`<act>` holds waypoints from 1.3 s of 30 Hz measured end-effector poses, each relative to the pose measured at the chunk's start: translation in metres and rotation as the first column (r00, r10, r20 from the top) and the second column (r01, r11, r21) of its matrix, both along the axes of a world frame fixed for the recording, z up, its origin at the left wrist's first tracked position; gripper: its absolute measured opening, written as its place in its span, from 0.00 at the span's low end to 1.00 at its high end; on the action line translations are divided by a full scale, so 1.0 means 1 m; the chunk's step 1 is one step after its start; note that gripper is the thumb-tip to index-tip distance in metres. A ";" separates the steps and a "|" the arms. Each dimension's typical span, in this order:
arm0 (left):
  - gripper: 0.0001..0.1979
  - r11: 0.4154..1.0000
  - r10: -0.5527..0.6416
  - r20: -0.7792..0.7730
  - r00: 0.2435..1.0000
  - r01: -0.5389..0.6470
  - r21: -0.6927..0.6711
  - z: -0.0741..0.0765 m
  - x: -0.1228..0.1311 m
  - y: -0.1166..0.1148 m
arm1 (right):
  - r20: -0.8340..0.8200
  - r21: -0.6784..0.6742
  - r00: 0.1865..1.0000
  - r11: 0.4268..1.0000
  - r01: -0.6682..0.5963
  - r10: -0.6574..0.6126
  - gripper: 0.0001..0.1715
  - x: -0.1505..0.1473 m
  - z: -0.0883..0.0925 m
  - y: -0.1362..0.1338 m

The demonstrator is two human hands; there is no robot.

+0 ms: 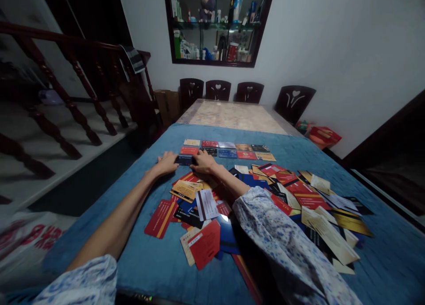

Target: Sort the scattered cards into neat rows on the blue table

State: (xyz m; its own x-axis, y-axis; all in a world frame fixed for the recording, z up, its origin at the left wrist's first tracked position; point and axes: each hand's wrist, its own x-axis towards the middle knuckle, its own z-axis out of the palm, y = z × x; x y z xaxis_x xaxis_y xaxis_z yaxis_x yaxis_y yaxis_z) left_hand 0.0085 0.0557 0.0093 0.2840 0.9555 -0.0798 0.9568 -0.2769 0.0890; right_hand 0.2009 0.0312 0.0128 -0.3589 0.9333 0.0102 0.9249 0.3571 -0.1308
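A dark blue card (184,160) lies on the blue tablecloth between my two hands, just below the left end of two neat rows of cards. My left hand (167,163) is closed at its left end, and my right hand (203,162) grips its right end, fingers bent down over it. Directly above it is a red-orange card (189,150); beside that, a black card (211,152) is partly covered by my right fingers. Nearer to me lies a loose heap of cards, with a yellow card (183,190) and a white card (207,204) on top.
A second pile of mixed cards (307,190) spreads over the right side of the blue tablecloth (133,256). Beyond the cloth shows the bare stone tabletop (229,112). Dark chairs (218,90) stand at the far end, a wooden railing (79,92) at left.
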 end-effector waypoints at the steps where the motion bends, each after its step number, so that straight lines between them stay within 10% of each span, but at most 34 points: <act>1: 0.22 1.000 0.000 0.004 1.000 0.000 0.000 0.000 0.001 -0.001 | 0.003 0.000 1.000 1.000 -0.008 0.008 0.26 0.001 0.000 0.000; 25: 0.21 0.986 -0.031 0.031 0.999 0.025 0.164 0.000 0.005 -0.035 | 0.023 0.081 0.991 0.988 -0.132 0.130 0.25 0.026 0.006 -0.013; 39: 0.12 0.949 -0.241 0.237 0.941 0.177 0.261 0.002 0.031 -0.065 | -0.258 0.207 0.775 0.816 -0.539 0.577 0.12 0.069 0.009 -0.067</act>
